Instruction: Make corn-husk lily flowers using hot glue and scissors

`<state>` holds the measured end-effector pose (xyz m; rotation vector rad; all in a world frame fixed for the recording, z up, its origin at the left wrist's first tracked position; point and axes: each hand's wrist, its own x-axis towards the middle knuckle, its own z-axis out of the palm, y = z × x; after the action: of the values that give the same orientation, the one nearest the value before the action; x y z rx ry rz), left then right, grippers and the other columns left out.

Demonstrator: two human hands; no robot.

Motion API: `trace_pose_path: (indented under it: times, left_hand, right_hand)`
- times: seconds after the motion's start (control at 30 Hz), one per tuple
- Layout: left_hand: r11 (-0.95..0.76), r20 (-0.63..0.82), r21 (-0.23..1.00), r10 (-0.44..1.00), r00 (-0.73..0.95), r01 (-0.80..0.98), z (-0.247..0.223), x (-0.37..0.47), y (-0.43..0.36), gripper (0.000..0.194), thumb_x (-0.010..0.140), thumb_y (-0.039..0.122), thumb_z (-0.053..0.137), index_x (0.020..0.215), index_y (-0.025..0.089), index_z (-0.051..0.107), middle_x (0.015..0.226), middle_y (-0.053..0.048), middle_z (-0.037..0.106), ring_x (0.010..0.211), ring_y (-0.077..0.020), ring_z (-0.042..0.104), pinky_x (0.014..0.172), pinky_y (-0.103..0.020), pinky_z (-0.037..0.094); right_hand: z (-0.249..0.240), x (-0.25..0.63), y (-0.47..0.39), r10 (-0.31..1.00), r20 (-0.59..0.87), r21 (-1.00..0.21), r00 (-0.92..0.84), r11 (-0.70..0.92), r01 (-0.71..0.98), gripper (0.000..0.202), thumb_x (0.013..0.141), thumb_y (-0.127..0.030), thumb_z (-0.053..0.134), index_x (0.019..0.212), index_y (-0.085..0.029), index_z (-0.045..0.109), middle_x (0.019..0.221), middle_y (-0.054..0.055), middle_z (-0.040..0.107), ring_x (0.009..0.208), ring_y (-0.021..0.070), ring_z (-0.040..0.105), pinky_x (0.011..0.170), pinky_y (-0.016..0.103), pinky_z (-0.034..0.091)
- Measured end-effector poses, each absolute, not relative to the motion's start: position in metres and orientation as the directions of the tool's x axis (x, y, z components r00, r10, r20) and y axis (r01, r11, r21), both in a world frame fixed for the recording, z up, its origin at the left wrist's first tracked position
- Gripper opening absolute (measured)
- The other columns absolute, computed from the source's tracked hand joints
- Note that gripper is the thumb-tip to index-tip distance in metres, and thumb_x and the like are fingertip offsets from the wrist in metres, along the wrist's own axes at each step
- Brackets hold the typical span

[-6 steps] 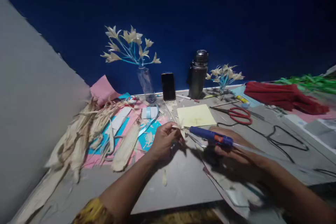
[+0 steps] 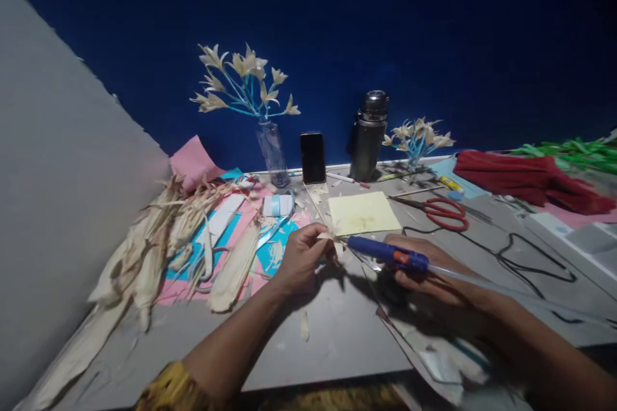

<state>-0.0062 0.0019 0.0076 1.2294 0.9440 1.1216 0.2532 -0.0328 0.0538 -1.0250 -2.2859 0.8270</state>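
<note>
A blue hot glue gun (image 2: 385, 253) with a clear glue stick (image 2: 463, 278) out of its back end is gripped in my right hand (image 2: 429, 270). Its tip points left, at or very near a small pale husk flower (image 2: 332, 237). My left hand (image 2: 306, 260) pinches that flower between thumb and fingers. Whether the tip touches the petals I cannot tell. A yellow paper (image 2: 365, 212) lies just beyond both hands. One loose pale petal (image 2: 304, 326) rests on the table below my left hand.
Dried corn husks (image 2: 152, 263) spread over coloured paper at left. Behind stand a bottle of husk flowers (image 2: 272, 153), a phone (image 2: 313, 158), a flask (image 2: 370, 136) and a smaller flower bunch (image 2: 417, 137). Red-handled scissors (image 2: 446, 213), a black cord (image 2: 511, 257) and a red cloth (image 2: 530, 180) lie right.
The view has shifted slightly, so the things on the table sit a little further right. Both hands keep nearly the same pose, with the glue gun still at the flower.
</note>
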Motion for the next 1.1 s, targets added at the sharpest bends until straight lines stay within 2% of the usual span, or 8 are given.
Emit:
trace_pose_path:
  times: [0.17,0.3,0.47,0.7,0.87,1.1]
  left_hand:
    - [0.022,0.008,0.99,0.977,0.211,-0.138,0.009,-0.007,0.0,0.015,0.077,0.029,0.073,0.074,0.016,0.068,0.063,-0.002,0.07,0.049,-0.0103,0.059,0.048,-0.02,0.045]
    - [0.101,-0.048,0.966,0.975,0.216,-0.239,0.009,-0.002,0.0,0.024,0.072,0.034,0.081,0.071,0.015,0.066,0.053,-0.001,0.065,0.044,-0.0103,0.056,0.043,-0.02,0.041]
    - [0.15,-0.068,0.913,0.973,0.221,-0.38,0.011,0.003,0.0,0.028,0.058,0.023,0.089,0.069,0.015,0.065,0.059,-0.001,0.067,0.046,-0.0111,0.059,0.047,-0.023,0.047]
    - [0.172,-0.08,0.894,0.97,0.23,-0.413,0.009,0.004,-0.001,0.027,0.057,0.017,0.088,0.07,0.015,0.064,0.061,0.0,0.067,0.047,-0.0102,0.059,0.049,-0.022,0.049]
    - [0.17,-0.072,0.899,0.967,0.246,-0.404,0.01,0.002,-0.001,0.027,0.059,0.021,0.089,0.069,0.014,0.065,0.059,-0.001,0.066,0.047,-0.01,0.059,0.05,-0.022,0.048]
    - [0.18,-0.079,0.887,0.967,0.243,-0.425,0.009,0.002,-0.001,0.035,0.053,0.025,0.093,0.069,0.014,0.065,0.06,0.0,0.067,0.047,-0.0101,0.059,0.048,-0.021,0.047]
  right_hand:
    - [0.051,0.252,-0.032,0.758,0.129,-0.712,-0.639,0.519,0.472,0.024,0.095,-0.043,0.052,0.086,-0.021,0.05,0.08,0.002,0.056,0.068,0.0167,0.053,0.061,0.028,0.04]
    - [0.048,0.252,-0.033,0.76,0.108,-0.697,-0.641,0.517,0.496,0.023,0.095,-0.042,0.053,0.085,-0.021,0.049,0.079,0.002,0.055,0.067,0.0163,0.051,0.059,0.029,0.038]
    - [0.048,0.252,-0.034,0.762,0.134,-0.687,-0.634,0.532,0.495,0.024,0.095,-0.042,0.053,0.083,-0.021,0.049,0.078,0.002,0.056,0.066,0.0164,0.05,0.06,0.029,0.037]
    - [0.05,0.251,-0.035,0.767,0.108,-0.658,-0.633,0.532,0.533,0.021,0.095,-0.038,0.052,0.084,-0.02,0.048,0.078,0.002,0.055,0.067,0.0162,0.05,0.059,0.029,0.036]
    - [0.053,0.248,-0.035,0.748,0.118,-0.665,-0.653,0.548,0.508,0.023,0.095,-0.038,0.051,0.081,-0.02,0.048,0.076,0.001,0.054,0.065,0.0154,0.048,0.059,0.028,0.034]
    - [0.054,0.247,-0.036,0.771,0.104,-0.668,-0.628,0.523,0.53,0.024,0.094,-0.04,0.054,0.081,-0.02,0.049,0.076,0.002,0.056,0.066,0.0166,0.049,0.06,0.029,0.035]
